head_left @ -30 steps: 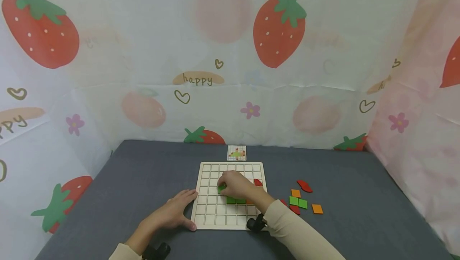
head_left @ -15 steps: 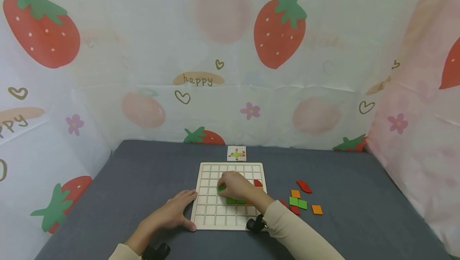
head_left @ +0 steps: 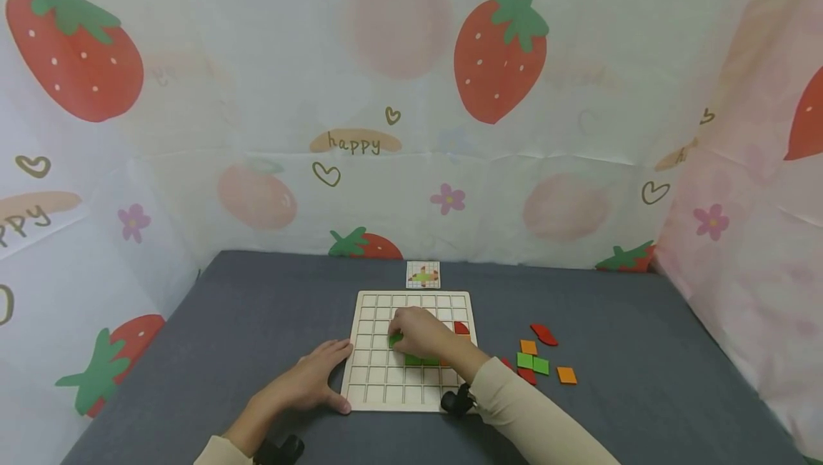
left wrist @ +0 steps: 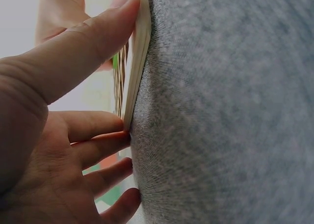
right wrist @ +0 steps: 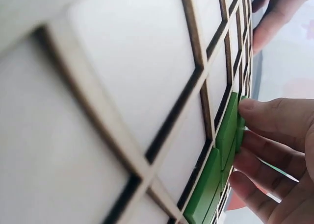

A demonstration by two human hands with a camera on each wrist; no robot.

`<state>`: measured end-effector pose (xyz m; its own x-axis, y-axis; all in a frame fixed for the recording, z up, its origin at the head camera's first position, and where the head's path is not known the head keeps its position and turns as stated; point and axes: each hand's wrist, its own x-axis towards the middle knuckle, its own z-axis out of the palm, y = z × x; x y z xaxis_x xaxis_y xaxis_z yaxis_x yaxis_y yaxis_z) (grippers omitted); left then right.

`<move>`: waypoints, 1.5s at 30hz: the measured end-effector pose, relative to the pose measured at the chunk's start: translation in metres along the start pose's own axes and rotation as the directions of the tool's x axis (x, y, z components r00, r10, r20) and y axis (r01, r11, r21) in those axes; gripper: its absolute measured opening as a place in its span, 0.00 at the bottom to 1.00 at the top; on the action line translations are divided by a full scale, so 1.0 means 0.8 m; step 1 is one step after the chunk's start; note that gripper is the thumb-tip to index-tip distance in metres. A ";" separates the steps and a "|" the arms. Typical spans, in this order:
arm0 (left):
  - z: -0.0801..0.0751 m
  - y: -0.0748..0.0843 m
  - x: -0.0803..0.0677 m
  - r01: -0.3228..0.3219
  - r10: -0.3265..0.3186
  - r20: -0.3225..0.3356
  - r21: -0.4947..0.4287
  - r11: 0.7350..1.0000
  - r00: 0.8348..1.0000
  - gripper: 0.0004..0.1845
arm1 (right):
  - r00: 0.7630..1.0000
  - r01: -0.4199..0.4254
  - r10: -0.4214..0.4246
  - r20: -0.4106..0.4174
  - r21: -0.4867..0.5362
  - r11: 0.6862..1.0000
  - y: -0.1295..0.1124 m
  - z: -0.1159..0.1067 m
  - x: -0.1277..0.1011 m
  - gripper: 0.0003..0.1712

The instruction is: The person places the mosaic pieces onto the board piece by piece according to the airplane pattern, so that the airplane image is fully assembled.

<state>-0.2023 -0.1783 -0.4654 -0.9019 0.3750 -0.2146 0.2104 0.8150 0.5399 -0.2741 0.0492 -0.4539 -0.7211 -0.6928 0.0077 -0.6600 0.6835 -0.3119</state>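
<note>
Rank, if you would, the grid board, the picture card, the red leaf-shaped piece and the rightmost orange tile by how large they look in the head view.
1. Grid board
2. Picture card
3. Red leaf-shaped piece and rightmost orange tile: too alike to rank surely.

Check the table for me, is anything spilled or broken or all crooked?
Nothing looks spilled or broken. Only the loose tiles right of the board look untidy: they lie scattered and turned different ways. I can't tell whether the green tile that the right hand pinches sits flat.
</note>
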 end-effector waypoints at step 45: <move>-0.002 0.002 -0.003 0.004 -0.004 0.015 -0.014 1.000 1.000 0.54 | 0.969 -0.143 0.172 -0.177 0.163 0.976 0.095 -0.057 -0.163 0.11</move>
<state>-0.2008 -0.1787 -0.4630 -0.8970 0.3783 -0.2284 0.2015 0.8101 0.5505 -0.2401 0.2020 -0.4357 -0.8495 -0.5132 0.1224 -0.5067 0.7290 -0.4602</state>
